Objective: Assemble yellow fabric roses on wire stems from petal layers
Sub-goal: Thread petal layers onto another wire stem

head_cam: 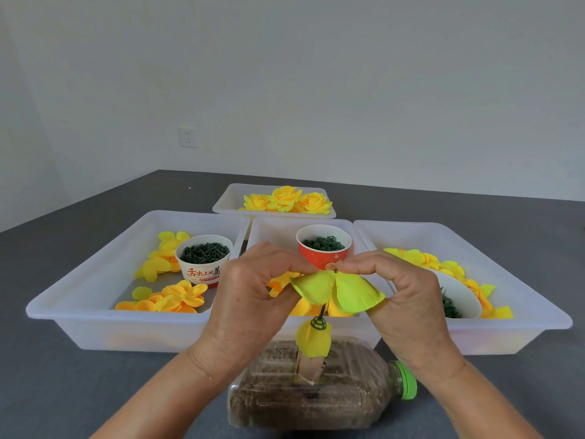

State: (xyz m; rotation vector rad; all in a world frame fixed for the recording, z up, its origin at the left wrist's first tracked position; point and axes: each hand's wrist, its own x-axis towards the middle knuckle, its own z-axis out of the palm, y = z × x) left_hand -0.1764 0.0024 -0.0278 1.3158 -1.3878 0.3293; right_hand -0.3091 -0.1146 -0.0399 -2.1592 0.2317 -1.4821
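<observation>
- While both hands pinch it from either side, the yellow-green petal layer (337, 291) sits high on the thin wire stem (322, 309), above the sand-filled bottle (316, 388) lying on the grey surface (63, 375).
- Left hand (250, 289) grips the layer's left edge; right hand (402, 289) pinches near the wire tip at its centre.
- Fabric looks light, limp and easily creased, so holding close to the centre hole should steer it best.
- Wire appears slender and likely to bend; pushing straight down its line seems safest.
- A folded yellow bud (313, 340) already sits lower on the stem.
- Finished roses (288, 199) lie in the far tray (228, 198).
</observation>
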